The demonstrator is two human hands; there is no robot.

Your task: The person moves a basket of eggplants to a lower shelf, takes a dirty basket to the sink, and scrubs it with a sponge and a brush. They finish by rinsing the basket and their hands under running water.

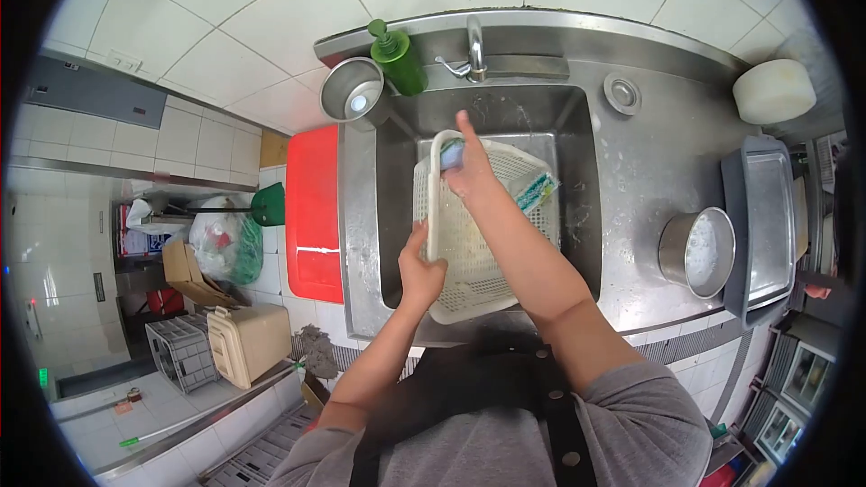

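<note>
A white perforated plastic basket (469,257) is tilted in the steel sink (582,243). My left hand (421,269) grips its left rim, with the thumb on the inner side. At the top left of the basket, my right hand (469,167) presses a bluish sponge (452,154) against the inside of the rim. The palm and fingers partly hide this sponge. A teal-and-white piece (536,192), like a scrubbing pad or packet, lies in the basket at its right side.
A faucet (474,50) stands behind the sink, beside a green pump bottle (398,56) and a steel pot (353,92). On the right counter are a drain strainer (622,93), a steel pot (697,252) and a grey tray (767,225). A red lid (313,216) is left of the sink.
</note>
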